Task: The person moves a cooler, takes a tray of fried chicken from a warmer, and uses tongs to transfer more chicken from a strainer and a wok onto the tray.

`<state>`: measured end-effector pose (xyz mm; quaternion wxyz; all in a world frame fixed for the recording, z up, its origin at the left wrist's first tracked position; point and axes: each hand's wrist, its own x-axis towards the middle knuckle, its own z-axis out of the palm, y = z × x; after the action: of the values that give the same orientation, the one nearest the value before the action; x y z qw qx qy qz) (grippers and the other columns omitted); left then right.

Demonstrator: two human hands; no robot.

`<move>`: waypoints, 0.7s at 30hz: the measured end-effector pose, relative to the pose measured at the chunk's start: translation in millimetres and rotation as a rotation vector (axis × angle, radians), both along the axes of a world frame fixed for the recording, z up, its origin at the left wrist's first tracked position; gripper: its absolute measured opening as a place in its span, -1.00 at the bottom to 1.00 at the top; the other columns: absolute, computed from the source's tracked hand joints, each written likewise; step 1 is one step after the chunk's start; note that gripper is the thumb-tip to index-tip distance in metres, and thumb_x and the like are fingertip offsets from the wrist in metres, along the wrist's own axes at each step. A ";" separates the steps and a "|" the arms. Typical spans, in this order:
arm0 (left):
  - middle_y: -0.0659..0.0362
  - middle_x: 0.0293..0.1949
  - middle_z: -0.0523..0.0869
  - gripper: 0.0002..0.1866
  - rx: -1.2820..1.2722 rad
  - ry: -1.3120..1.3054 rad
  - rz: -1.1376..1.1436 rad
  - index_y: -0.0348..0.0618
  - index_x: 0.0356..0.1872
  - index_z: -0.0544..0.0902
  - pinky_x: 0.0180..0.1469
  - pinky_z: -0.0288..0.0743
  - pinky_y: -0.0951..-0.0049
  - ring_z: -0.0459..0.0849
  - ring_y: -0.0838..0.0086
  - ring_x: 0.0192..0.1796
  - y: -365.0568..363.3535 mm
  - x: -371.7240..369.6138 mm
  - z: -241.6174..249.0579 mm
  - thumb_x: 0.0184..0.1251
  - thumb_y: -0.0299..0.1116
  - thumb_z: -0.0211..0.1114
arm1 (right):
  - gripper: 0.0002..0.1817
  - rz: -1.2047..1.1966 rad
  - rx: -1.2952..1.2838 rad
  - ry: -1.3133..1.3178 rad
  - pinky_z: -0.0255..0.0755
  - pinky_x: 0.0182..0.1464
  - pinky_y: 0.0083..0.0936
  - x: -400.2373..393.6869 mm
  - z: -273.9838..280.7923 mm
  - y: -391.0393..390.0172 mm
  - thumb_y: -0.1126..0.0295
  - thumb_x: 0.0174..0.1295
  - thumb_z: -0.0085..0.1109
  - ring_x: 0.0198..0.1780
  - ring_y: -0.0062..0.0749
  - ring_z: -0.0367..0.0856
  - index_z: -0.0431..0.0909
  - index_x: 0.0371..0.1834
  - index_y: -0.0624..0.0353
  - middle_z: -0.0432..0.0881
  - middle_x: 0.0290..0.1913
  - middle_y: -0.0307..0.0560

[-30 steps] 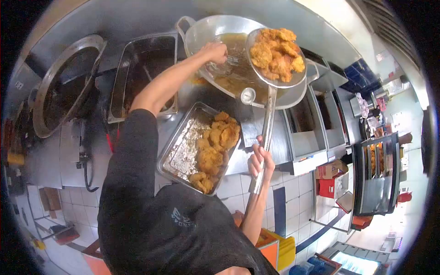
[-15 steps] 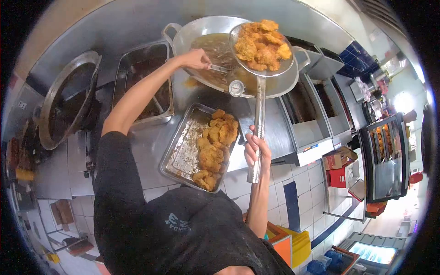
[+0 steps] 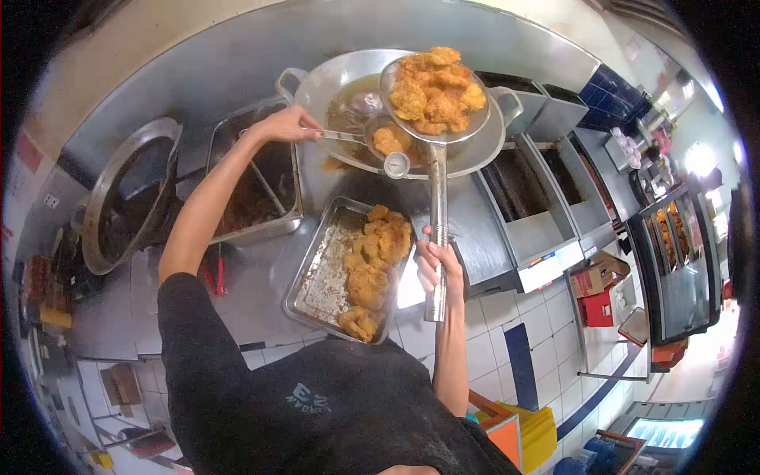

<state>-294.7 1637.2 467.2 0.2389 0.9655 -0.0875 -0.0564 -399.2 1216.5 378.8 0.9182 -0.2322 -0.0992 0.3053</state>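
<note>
My left hand (image 3: 291, 124) is closed on the thin metal handle of a small skimmer (image 3: 342, 136). A piece of fried chicken (image 3: 390, 140) lies in its bowl, over the oil in a wide metal wok (image 3: 317, 93). My right hand (image 3: 438, 265) wraps round the thick handle of a large strainer (image 3: 438, 186). Heaped in that strainer, above the wok's right side, are several golden fried chicken pieces (image 3: 435, 91). Between my arms, a metal tray (image 3: 318, 277) holds more fried pieces (image 3: 370, 281) along its right side. A dial thermometer (image 3: 397, 165) sits at the wok's near rim.
Left of the wok stand a rectangular metal pan (image 3: 257, 229) and another large wok (image 3: 93, 229). Red-handled tongs (image 3: 214, 273) hang nearby. To the right are built-in fryer wells (image 3: 522, 186), a cardboard box (image 3: 598, 277) and a glass display case (image 3: 689, 269).
My left hand has moved left and slightly down, and the small skimmer now shows with a fried piece in it. The large strainer still hangs over the wok, held by my right hand.
</note>
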 end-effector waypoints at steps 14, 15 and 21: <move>0.02 -0.24 0.76 -0.65 0.165 -0.039 0.461 -0.06 -0.12 0.74 -0.02 0.52 0.32 0.72 0.28 -0.13 21.5 -55.6 109.6 0.09 -0.15 0.33 | -0.72 0.058 0.028 0.008 0.24 -0.76 -0.67 -15.4 8.8 -6.7 0.44 0.31 0.02 -0.73 -0.65 0.21 0.28 0.05 0.18 0.23 -0.56 -0.31; 0.02 -0.24 0.76 -0.66 0.189 -0.067 0.512 -0.07 -0.13 0.74 -0.01 0.52 0.32 0.72 0.27 -0.13 19.9 -56.2 118.3 0.09 -0.15 0.33 | -0.72 0.046 0.043 0.006 0.24 -0.76 -0.67 -16.1 8.7 -7.0 0.44 0.31 0.02 -0.73 -0.65 0.21 0.28 0.05 0.18 0.23 -0.56 -0.31; 0.01 -0.30 0.76 -0.62 0.288 -0.324 0.479 -0.14 -0.09 0.71 -0.16 0.54 0.34 0.73 0.38 -0.23 20.2 -39.2 146.2 0.14 -0.13 0.33 | -0.72 0.058 0.011 0.021 0.31 -0.71 -0.64 -18.7 11.4 -9.9 0.46 0.31 0.01 -0.71 -0.64 0.25 0.28 0.06 0.17 0.25 -0.55 -0.30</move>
<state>-334.0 1657.3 613.4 0.0893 0.9789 0.1141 0.1438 -417.8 1206.7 390.2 0.9112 -0.2208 -0.0981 0.3336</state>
